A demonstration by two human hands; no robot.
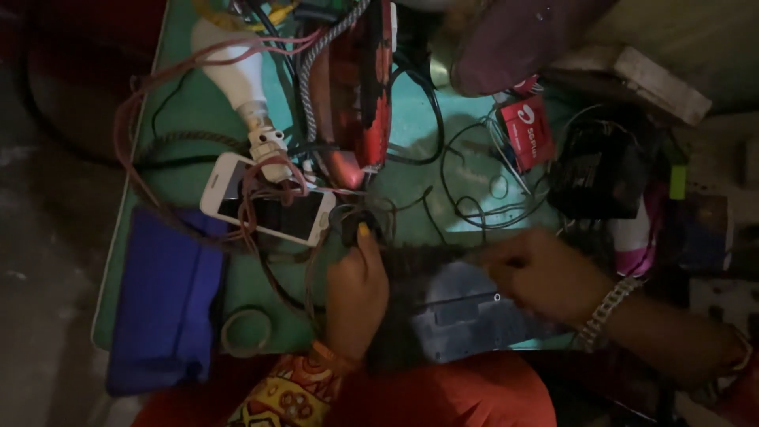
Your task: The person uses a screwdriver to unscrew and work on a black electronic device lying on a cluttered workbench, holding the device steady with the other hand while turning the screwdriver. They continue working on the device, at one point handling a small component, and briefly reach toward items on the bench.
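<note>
My left hand [357, 294] rests on the green table [190, 119], its thumb pressing a small black part [356, 224] among the wires. A grey-blue flat device [462, 312] lies at the table's near edge under my right hand [545, 273], which is blurred and has its fingers curled over the device's top edge. A metal bracelet [605, 312] circles my right wrist. Whether the right hand grips anything cannot be made out.
A white phone [269, 202] lies tangled in reddish wires, with a white bulb in a holder [237, 75] behind it. A red clothes iron [356, 87] stands in the middle. A blue pouch [162, 296], tape roll [247, 332], red packet [528, 130] and black box [601, 170] surround them.
</note>
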